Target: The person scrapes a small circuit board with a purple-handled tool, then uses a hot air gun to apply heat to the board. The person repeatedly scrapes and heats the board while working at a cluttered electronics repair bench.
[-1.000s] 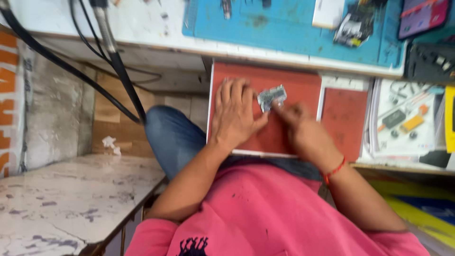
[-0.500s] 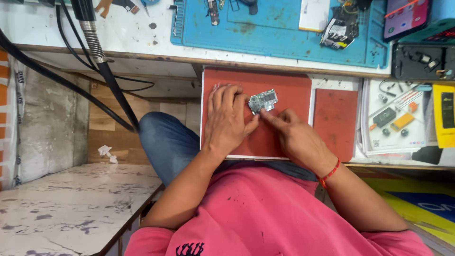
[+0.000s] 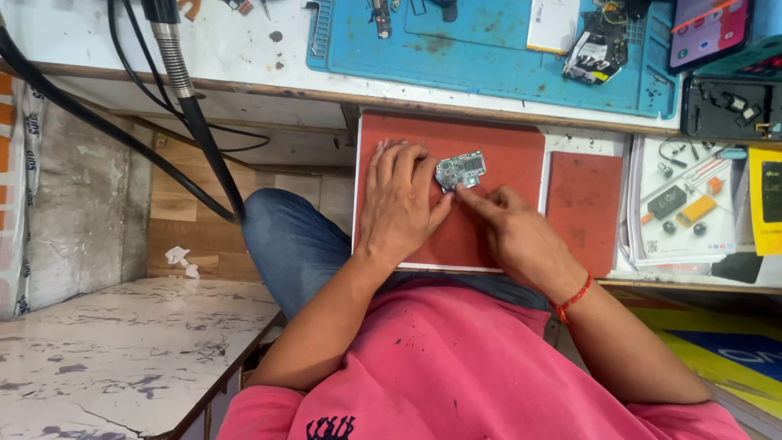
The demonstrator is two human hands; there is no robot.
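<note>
Now circuit board (image 3: 460, 170) sits pinched between left hand (image 3: 399, 204) and right hand (image 3: 513, 232) — fingers closed.

- A white worktop (image 3: 244, 49) is seen along the top, with a blue mat (image 3: 489, 57) laid on it.
- A red board (image 3: 489, 236) is set below its edge; a small circuit board (image 3: 461, 169) is laid on it.
- A smaller red pad (image 3: 583, 212) is placed just beside it.
</note>
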